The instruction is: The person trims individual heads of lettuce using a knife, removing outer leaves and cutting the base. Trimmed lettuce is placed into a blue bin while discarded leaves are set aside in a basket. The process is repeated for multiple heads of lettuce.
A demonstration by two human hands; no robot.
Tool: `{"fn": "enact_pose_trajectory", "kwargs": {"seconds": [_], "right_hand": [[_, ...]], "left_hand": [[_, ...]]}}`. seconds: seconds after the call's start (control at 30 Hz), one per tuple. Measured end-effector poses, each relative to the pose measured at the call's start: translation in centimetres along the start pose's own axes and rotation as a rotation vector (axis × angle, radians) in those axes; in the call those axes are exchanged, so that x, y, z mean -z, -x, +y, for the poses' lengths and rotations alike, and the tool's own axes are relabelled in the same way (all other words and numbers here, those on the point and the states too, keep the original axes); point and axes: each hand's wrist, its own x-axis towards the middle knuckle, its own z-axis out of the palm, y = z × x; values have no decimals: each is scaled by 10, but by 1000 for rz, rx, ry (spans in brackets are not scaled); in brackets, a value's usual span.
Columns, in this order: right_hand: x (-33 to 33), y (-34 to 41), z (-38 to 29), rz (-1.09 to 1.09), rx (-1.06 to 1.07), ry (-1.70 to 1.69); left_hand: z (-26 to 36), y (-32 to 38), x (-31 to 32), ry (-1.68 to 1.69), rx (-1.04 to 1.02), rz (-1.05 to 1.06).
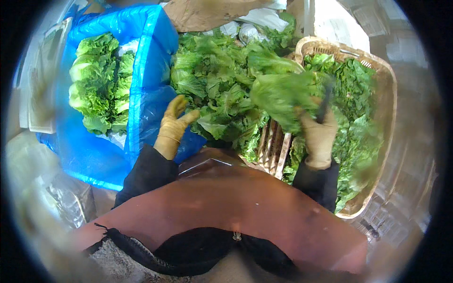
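Observation:
My left hand (pixel 174 127), in a yellowish glove, has its fingers apart with nothing in them, between the blue-lined crate and a heap of loose lettuce leaves (pixel 226 85). In a matching glove, my right hand (pixel 320 136) has hold of a dark-bladed tool (pixel 325 100), perhaps a knife, blurred. A head of leafy lettuce (pixel 279 95) lies against that hand's fingers; whether they grip it too is unclear. Rows of lettuce heads (pixel 93 85) fill part of the crate lined with blue plastic (pixel 143 70) on the left.
On the right, a dirty tan plastic crate (pixel 393 106) holds more leafy greens (pixel 357 88). Its slatted wall (pixel 274 148) stands near my right wrist. Brown paper or card (pixel 201 16) lies beyond the heap. A reddish-brown apron (pixel 226 198) covers my front.

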Motion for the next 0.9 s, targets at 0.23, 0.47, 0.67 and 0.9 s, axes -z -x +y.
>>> {"fn": "enact_pose_trajectory", "kwargs": {"seconds": [0.23,0.47,0.67,0.9], "right_hand": [[6,25,16,-328,-555,-153],[-11,0,10,-301,-268,-453],[-105,-14,-14,-631,-277,-359],[-174,-26,-57,-666,-285,-376]], "left_hand": [[16,-19,-75,625,60,-910],[44,-23,-83,690,114,-785],[76,8,-18,443,209,-186],[156,-10,167,602,-466,-132]]}}
